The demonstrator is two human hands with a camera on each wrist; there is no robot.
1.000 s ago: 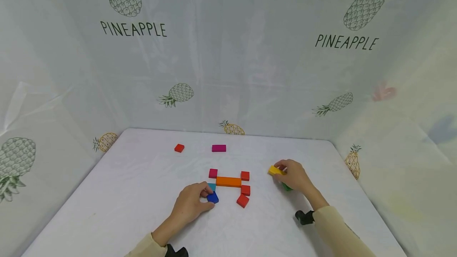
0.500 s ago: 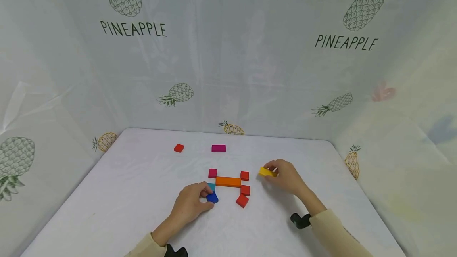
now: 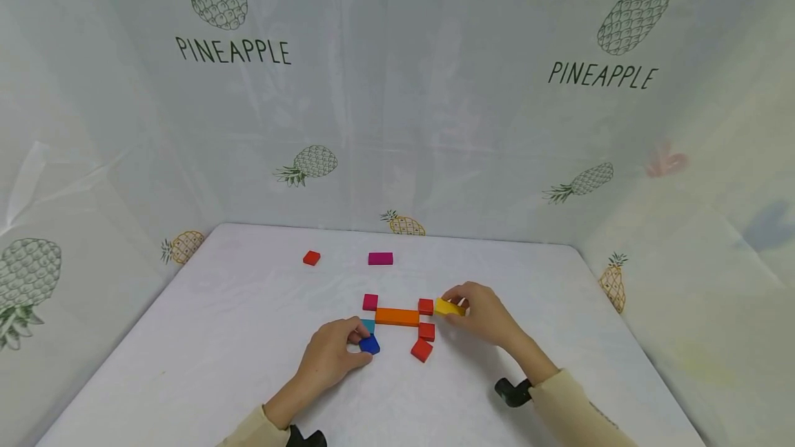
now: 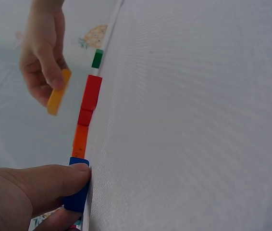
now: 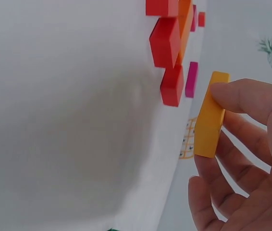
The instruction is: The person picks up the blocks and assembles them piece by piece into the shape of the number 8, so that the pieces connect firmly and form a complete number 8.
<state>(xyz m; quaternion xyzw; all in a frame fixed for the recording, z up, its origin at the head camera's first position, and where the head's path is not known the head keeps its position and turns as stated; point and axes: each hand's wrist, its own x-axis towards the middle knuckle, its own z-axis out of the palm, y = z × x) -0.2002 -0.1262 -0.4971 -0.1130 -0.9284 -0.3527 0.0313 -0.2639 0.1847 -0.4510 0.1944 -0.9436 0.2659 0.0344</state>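
Observation:
My right hand [image 3: 487, 314] pinches a yellow block [image 3: 448, 307] just right of the upper red block [image 3: 425, 306]; in the right wrist view the yellow block [image 5: 212, 115] is held above the table between thumb and fingers. My left hand [image 3: 332, 352] has thumb and fingertips on the blue block [image 3: 369, 344], which lies below a partly covered light-blue block [image 3: 368, 325]. An orange bar [image 3: 397, 316] lies between a magenta block [image 3: 370, 302] and the red blocks. On the right side, a red block [image 3: 426, 331] stands above a tilted red one [image 3: 421, 350].
Farther back on the white table [image 3: 261, 295] lie a red block [image 3: 312, 258] and a magenta bar [image 3: 381, 259]. A green block [image 4: 97, 58] shows in the left wrist view beyond the red ones. Patterned sheets surround the table's back and sides.
My right hand has carried the yellow block leftward, from beside the green block to near the red blocks. My left hand has stayed at the blue block.

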